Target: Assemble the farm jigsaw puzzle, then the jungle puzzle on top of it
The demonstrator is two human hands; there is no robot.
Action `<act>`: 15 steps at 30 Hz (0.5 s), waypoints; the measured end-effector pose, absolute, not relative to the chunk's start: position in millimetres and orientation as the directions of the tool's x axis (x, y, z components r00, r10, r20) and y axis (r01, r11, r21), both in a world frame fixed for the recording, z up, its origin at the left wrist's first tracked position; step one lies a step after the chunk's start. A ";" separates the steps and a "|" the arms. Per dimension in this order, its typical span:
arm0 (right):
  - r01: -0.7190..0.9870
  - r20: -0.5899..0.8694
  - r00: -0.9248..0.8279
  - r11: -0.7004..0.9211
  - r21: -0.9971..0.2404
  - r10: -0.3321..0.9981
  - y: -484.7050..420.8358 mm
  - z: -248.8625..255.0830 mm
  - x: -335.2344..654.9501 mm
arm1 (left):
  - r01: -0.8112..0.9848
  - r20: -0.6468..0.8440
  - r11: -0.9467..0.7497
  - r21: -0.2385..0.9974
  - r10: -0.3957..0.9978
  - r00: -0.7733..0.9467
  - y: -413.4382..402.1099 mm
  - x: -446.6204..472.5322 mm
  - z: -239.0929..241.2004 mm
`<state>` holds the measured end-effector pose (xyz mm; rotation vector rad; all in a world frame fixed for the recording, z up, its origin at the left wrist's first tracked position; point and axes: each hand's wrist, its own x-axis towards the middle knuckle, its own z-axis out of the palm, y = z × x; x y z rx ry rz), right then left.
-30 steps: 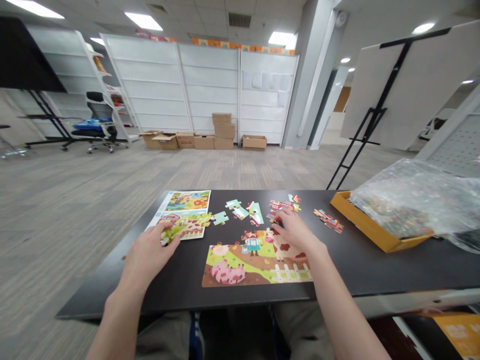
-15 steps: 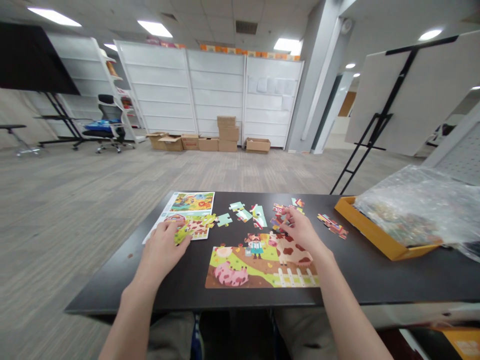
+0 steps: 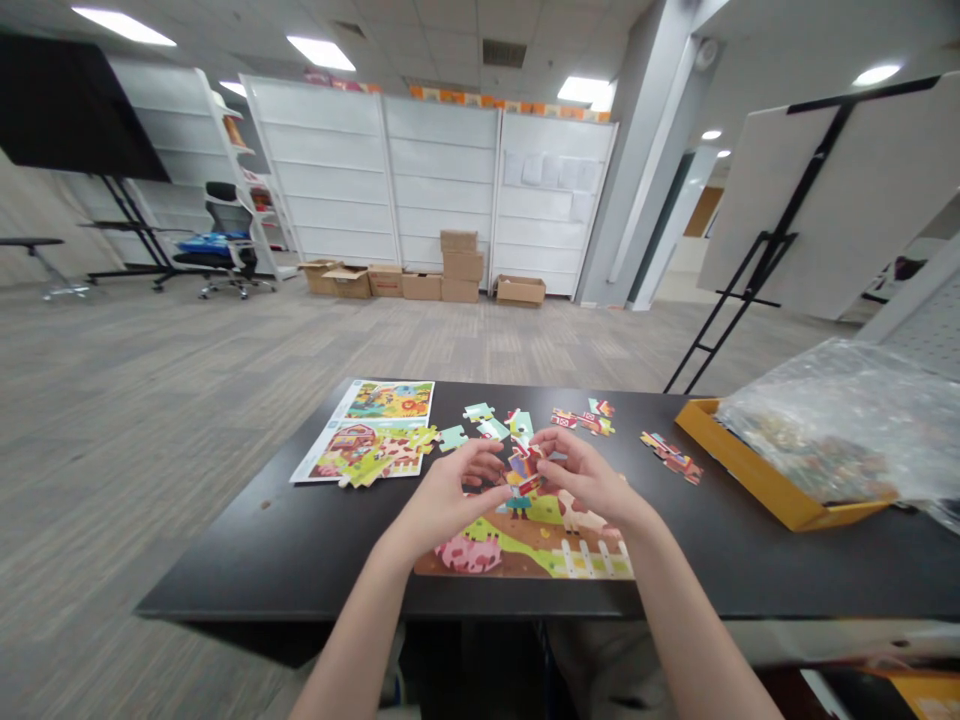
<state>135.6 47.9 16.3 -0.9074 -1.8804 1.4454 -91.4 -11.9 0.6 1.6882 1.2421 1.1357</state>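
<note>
Firstly, to the left of the joined puzzle panel [image 3: 536,545] and a little beyond it, a printed sheet [image 3: 390,400] lies face up on the table [image 3: 750,570], probably so that its pictures can be consulted easily. Green pieces [image 3: 369,464] rest partly upon this sheet. Next, pale blue pieces [image 3: 452,438] are spread beyond the panel's far edge, apparently within easy reach.

Over the panel's left part is the left hand [image 3: 450,492]: its grip is apart, thumb and fingers curving beside a red and purple piece [image 3: 524,470], perhaps in order to steady it. Whether they touch it, I cannot tell. This piece is above the panel's far edge, tilted, and the right hand [image 3: 589,482] has its grip clamped on it, seemingly by the border, which leaves the printed face visible.

Beyond the panel, to its right, red pieces [image 3: 581,420] lie loose; farther right are striped pieces [image 3: 670,457], perhaps kept separate for sorting. Rightmost, well apart from the panel, a yellow box [image 3: 739,470] contains clear plastic [image 3: 840,420].
</note>
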 end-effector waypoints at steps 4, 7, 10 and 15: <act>0.073 0.086 -0.612 0.165 -0.984 0.786 49.6 8.3 131.1 | 0.176 0.178 -0.197 0.964 0.977 0.120 -4.2 -80.2 1.6; 0.113 0.077 -0.632 0.190 -0.975 0.771 50.6 7.6 133.0 | 0.131 0.190 -0.196 0.972 0.980 0.058 -0.2 -81.7 2.2; 0.172 0.036 -0.644 0.190 -0.967 0.764 49.1 13.0 135.9 | 0.124 0.209 -0.214 0.969 0.977 0.052 0.7 -84.7 1.1; 0.219 0.028 -0.649 0.221 -0.950 0.760 50.6 14.6 140.1 | 0.164 0.202 -0.223 0.961 0.970 0.133 -2.0 -85.8 -1.0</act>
